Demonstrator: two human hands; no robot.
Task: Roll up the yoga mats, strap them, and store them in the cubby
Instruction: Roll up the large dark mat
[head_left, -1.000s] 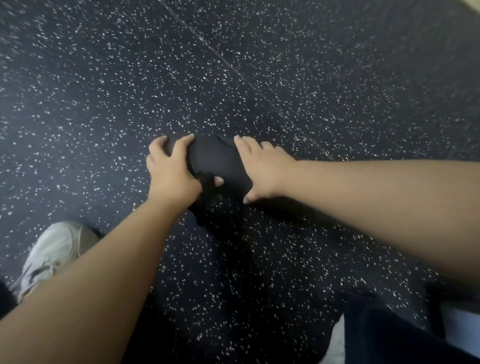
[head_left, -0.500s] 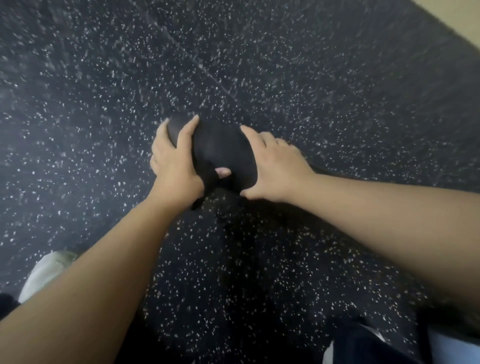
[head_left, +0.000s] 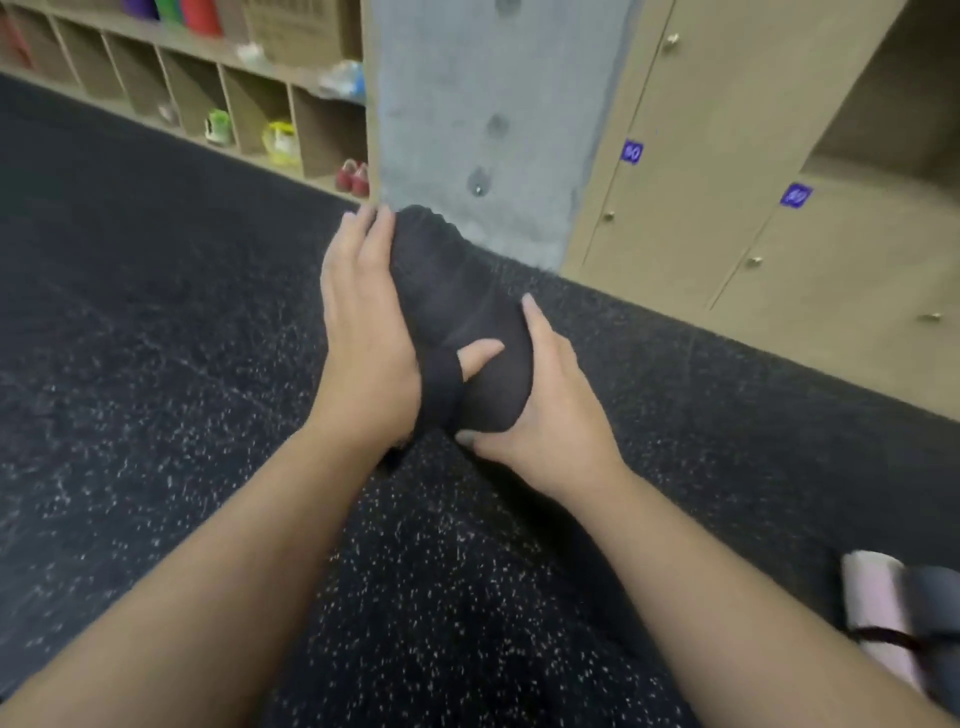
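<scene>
A rolled black yoga mat (head_left: 457, 306) is held up off the speckled floor between both hands, its far end pointing at the grey pillar. My left hand (head_left: 363, 332) wraps its left side, the thumb hooked through a black strap (head_left: 439, 389) that circles the roll. My right hand (head_left: 540, 405) grips the near end from the right, thumb underneath. The wooden cubby unit (head_left: 171, 78) stands at the far left, several compartments open.
A grey concrete pillar (head_left: 493, 119) rises straight ahead. Beige numbered lockers (head_left: 753, 171) fill the right side. Shoes and bottles sit in some cubby slots. A rolled pink mat with a strap (head_left: 883, 618) lies on the floor at the lower right.
The mat has been lifted from the floor and my view has swung up from the floor to the pillar, cubbies and lockers. Both hands keep their hold.
</scene>
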